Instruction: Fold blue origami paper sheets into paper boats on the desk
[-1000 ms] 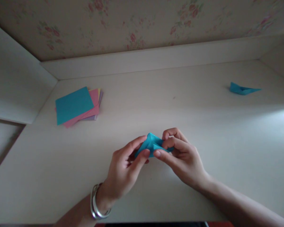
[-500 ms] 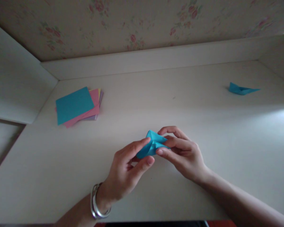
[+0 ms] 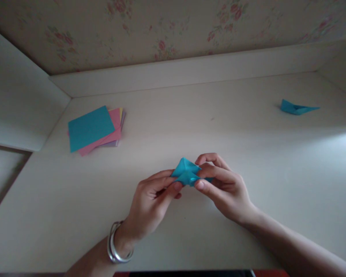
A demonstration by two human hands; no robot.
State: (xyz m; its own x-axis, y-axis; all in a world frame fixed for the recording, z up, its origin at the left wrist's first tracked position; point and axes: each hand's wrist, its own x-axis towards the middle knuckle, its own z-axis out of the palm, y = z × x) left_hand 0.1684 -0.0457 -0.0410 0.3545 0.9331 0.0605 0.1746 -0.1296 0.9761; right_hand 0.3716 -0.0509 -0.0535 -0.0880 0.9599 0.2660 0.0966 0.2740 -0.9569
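Hands (image 3: 151, 202) (image 3: 227, 190) at edges of folded paper (image 3: 185, 168), stack (image 3: 90, 129) well apart

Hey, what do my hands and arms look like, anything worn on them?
Your left hand has no glove; shiny silver bangles, apparently two rounded bands, circle its wrist. Your right hand is gloveless too, with no wristwear visible. No sleeves show on either side.

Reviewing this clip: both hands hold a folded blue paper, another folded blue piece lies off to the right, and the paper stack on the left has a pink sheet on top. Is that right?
Not quite: the top sheet is blue, with the pink sheet showing beneath it, as the head view shows. The rest stands.
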